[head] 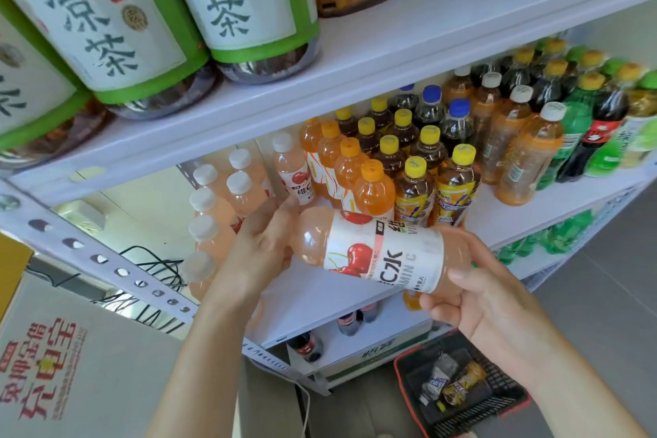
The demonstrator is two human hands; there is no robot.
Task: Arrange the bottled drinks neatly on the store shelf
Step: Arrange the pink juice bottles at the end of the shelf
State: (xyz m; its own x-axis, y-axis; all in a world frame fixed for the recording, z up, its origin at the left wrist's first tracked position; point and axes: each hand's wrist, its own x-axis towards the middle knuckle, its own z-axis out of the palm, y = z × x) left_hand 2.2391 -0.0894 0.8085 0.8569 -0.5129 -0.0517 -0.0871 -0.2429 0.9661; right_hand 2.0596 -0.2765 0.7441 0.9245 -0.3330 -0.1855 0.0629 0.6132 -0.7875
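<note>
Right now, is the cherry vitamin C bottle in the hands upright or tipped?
Tipped on its side: the cherry vitamin C bottle lies roughly level, left hand gripping its neck end, right hand its base.

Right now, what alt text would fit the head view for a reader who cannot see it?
Two hands hold a pink cherry-label bottle sideways before a store shelf: the left hand grips its neck end, the right hand its base. Behind stand rows of pink, orange and dark bottles; a basket sits on the floor below.
</note>
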